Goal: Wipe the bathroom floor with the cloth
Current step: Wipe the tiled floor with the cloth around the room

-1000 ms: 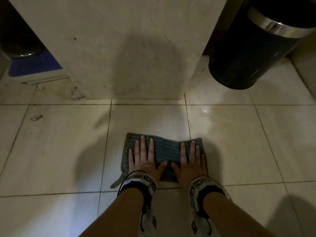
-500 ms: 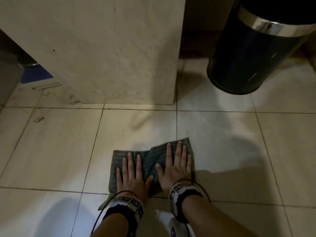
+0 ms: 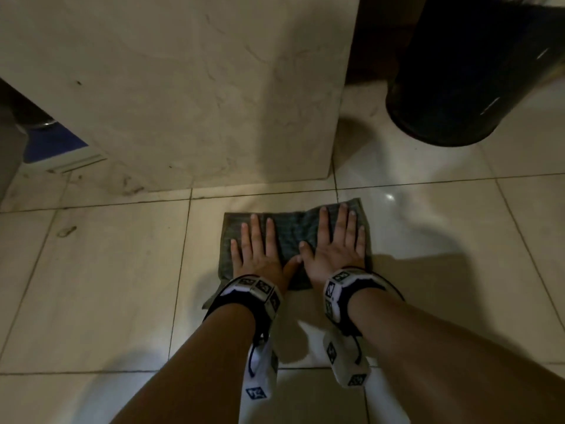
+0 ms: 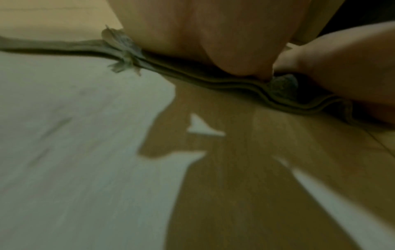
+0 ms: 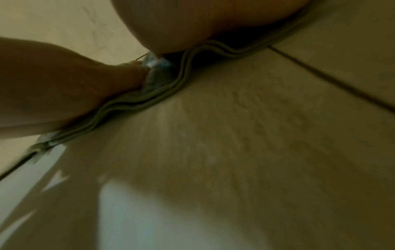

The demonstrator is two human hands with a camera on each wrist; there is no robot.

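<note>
**Both palms flat on the folded cloth**

The grey-green cloth (image 3: 293,237) lies folded on the tiled bathroom floor (image 3: 107,286), just near of the pale stone block (image 3: 189,87) and straddling a grout line. The left hand (image 3: 258,249) presses on its left half and the right hand (image 3: 334,243) on its right half, the right one reaching slightly farther. On each hand the fingers (image 3: 324,224) are straight and a little spread, laid flat on the fabric; neither hand grips or pinches it. The two thumbs point inward and nearly meet over the cloth's middle.

In the left wrist view the cloth's near edge (image 4: 192,76) shows as stacked, wavy layers under the heel of the hand, with a frayed tag or corner (image 4: 124,50) sticking up at its left end, though the blur makes that hard to settle. The right wrist view shows the same layered edge (image 5: 136,101).

A dark round bin (image 3: 467,71) stands at far right, well apart from the cloth. A blue item (image 3: 58,142) sits at far left beside the block.
</note>
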